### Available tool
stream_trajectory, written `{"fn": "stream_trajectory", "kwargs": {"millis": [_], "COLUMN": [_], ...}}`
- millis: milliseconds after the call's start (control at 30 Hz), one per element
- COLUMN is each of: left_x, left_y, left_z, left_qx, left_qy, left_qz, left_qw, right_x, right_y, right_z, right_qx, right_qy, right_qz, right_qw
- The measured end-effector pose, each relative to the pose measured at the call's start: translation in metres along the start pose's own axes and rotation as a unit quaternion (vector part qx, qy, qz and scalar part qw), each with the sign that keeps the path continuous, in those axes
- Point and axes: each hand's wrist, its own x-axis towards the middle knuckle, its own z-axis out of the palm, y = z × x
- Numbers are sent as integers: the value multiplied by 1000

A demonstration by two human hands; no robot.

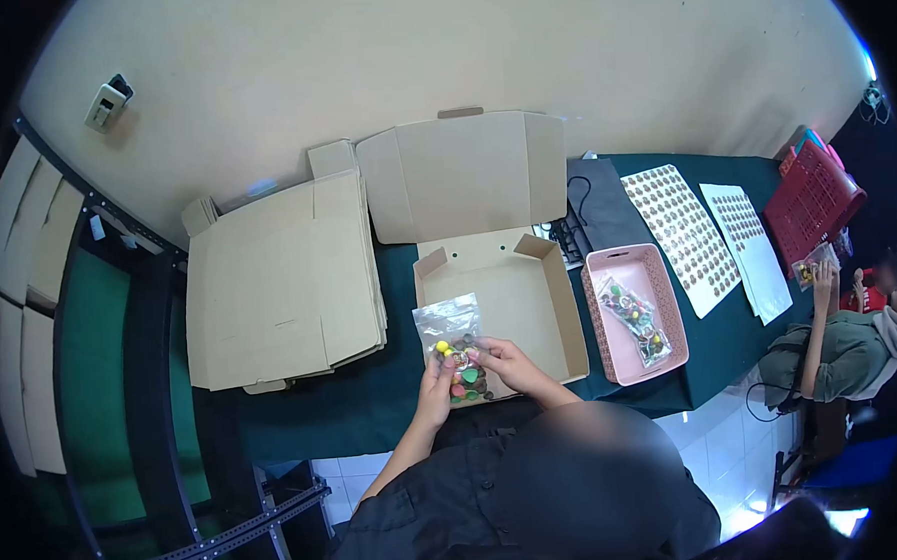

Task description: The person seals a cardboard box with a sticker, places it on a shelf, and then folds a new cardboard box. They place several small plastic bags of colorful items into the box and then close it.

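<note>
My left hand and my right hand both hold a clear plastic bag of colourful candies. My left fingers grip its left side, and my right fingers press on its right side near a small round spot, perhaps a sticker. Yellow, green, pink and brown pieces show through the plastic; the bag's upper part stands up unfilled. Behind the bag is an open cardboard box, its lid raised toward the wall. The bag hides the box's front left corner.
Flattened cardboard boxes are stacked at left. To the right, a pink basket holds filled bags, beside round-sticker sheets. Farther right, another person handles a bag near a red basket. A shelf rack stands far left.
</note>
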Motion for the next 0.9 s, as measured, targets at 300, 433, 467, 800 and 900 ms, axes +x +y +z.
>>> {"fn": "stream_trajectory", "kwargs": {"millis": [300, 433, 467, 800, 900], "left_x": [2, -4, -4, 4, 15], "left_y": [5, 15, 8, 13, 19], "left_z": [-5, 6, 5, 12, 2], "left_qx": [28, 30, 51, 66, 71], "left_qy": [-92, -103, -106, -33, -14], "left_qz": [-21, -11, 17, 16, 68], "left_qw": [995, 994, 993, 997, 995], "right_x": [-2, -3, -2, 1, 0], "right_y": [-10, -12, -7, -9, -13], "right_z": [15, 12, 11, 3, 6], "right_qx": [-23, -50, -19, -1, -28], "right_qy": [84, 101, 124, 141, 91], "right_qz": [-28, 17, 1, -51, -45], "right_qw": [996, 993, 992, 989, 994]}}
